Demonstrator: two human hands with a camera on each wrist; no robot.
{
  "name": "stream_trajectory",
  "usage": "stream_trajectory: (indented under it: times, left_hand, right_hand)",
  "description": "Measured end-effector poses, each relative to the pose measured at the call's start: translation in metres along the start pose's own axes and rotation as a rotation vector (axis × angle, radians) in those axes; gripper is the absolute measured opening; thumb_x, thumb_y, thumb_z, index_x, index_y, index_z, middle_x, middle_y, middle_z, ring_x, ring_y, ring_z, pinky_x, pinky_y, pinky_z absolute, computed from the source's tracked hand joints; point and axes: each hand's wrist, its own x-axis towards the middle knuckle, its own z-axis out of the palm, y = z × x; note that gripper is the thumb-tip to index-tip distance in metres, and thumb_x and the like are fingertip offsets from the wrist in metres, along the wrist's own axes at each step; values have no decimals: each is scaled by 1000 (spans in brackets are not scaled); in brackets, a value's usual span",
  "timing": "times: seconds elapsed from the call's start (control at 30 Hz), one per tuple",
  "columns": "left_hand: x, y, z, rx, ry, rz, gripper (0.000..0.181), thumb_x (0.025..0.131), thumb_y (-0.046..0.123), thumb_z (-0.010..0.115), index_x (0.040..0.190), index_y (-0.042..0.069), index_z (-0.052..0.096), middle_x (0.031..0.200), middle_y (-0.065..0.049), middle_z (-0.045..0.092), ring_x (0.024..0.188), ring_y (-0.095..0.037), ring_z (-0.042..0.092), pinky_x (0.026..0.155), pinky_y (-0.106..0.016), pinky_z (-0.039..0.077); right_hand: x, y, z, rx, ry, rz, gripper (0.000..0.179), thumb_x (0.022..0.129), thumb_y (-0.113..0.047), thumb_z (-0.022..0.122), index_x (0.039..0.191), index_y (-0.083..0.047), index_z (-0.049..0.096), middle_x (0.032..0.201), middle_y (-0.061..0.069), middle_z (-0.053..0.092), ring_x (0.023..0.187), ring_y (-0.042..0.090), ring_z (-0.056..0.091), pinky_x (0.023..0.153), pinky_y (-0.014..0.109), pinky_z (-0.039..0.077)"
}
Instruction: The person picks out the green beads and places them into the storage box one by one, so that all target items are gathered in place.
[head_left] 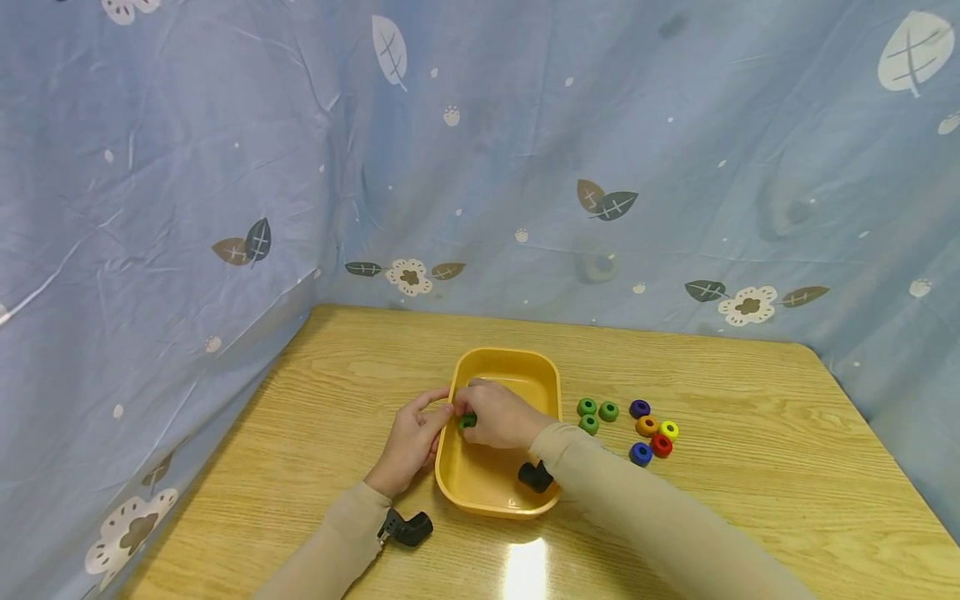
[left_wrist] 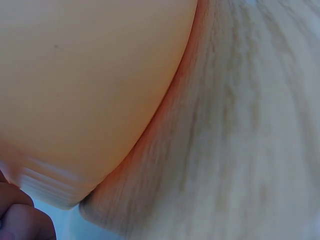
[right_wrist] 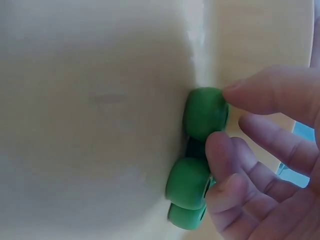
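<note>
A yellow-orange plastic tray (head_left: 498, 510) stands on the wooden table. My left hand (head_left: 408, 437) grips its left wall, with the thumb at the rim and fingers along the outside. Inside the tray, my right hand (head_left: 497, 415) reaches to that same left side. Its thumb and a fingertip pinch a green ring-shaped bead (right_wrist: 204, 115) from opposite edges in the right wrist view. Two more green beads (right_wrist: 188, 184) lie in line beside it along the tray's wall, and a dark gap or piece shows between. In the head view the hand hides most of them.
Right of the tray sit three green beads (head_left: 588, 407). Beyond them lies a cluster with a purple bead (head_left: 640, 408), an orange bead (head_left: 647, 427), a yellow bead (head_left: 669, 431), a red bead (head_left: 662, 445) and a blue bead (head_left: 641, 454). A patterned blue curtain (head_left: 480, 167) hangs behind the table.
</note>
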Motion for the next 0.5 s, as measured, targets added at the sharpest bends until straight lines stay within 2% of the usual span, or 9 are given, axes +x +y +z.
stream_trajectory:
  times: [0.5]
  left_hand:
    - [1,0,0,5,9,-3,43,110,26,56,149,8,51,53,6,47,38,-5,35,38,-20,30]
  right_hand:
    - [0,0,2,3,48,9,17,84,-7,86,96,-8,73,93,4,64,82,13,58,75,27,52]
